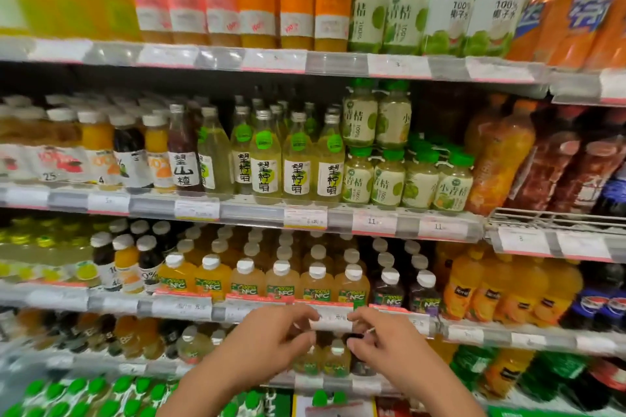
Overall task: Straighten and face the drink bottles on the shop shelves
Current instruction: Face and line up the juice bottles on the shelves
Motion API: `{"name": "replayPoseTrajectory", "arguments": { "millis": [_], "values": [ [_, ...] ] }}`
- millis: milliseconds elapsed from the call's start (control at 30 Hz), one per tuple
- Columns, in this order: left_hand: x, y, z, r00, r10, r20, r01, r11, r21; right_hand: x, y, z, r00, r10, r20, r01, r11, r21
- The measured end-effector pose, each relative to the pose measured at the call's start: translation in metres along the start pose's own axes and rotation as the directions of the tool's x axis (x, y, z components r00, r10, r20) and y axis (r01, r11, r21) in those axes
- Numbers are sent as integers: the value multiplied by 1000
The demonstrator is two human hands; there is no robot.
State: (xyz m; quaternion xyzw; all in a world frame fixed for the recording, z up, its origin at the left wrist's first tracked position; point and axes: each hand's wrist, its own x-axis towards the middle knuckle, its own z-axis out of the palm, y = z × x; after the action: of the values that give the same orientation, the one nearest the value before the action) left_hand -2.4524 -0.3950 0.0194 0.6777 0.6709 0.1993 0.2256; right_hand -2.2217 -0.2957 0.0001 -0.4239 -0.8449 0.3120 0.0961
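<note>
**Both hands on a price label below the NFC juice row**

The NFC bottles (281, 284) stand in a front row on the third shelf down, white caps up and green labels facing outward; the left ones hold orange juice, the middle ones pale yellow, and the two at the right end of the row are dark purple. Directly below this row, on the shelf's front rail, sits a white price label (333, 323). The left hand (267, 338) pinches the label's left end between thumb and curled fingers, and the right hand (382, 338) pinches its right end the same way, so neither hand touches a bottle.

Below the NFC bottles, behind the hands, smaller pale-yellow bottles (337, 359) stand on the next shelf. Above the NFC bottles, tall glass lemon-drink bottles (298, 159) with silver caps stand upright, labels mostly forward; one near their left end is turned partly sideways. Just right of those, short green-capped bottles (389, 179) are stacked two high. To the right of the NFC bottles stand orange-drink bottles (487, 291).
</note>
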Motion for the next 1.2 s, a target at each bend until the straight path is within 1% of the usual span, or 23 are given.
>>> {"name": "replayPoseTrajectory", "arguments": {
  "millis": [200, 367, 633, 833, 1033, 1200],
  "values": [
    [-40, -2, -39, 995, 8, -99, -8, 1000, 3, 3, -53, 1, 993, -120, -14, 118, 988, -97],
    [-84, -12, -74, 984, 37, -176, -35, 999, 17, -4, -110, 8, 978, -202, -56, 193, 971, -143],
    [-178, -49, -122, 966, 65, -251, -53, 997, 56, -36, -208, 55, 960, -260, -108, 245, 960, -133],
    [-237, -72, -150, 960, 80, -268, -59, 994, 87, -63, -267, 96, 940, -294, -175, 268, 951, -158],
    [-280, -95, -177, 954, 120, -273, -76, 983, 168, -78, -314, 124, 936, -289, -203, 261, 953, -156],
    [-296, -109, -202, 944, 136, -300, -64, 969, 239, -77, -347, 136, 935, -294, -197, 268, 952, -149]
  ]
}}
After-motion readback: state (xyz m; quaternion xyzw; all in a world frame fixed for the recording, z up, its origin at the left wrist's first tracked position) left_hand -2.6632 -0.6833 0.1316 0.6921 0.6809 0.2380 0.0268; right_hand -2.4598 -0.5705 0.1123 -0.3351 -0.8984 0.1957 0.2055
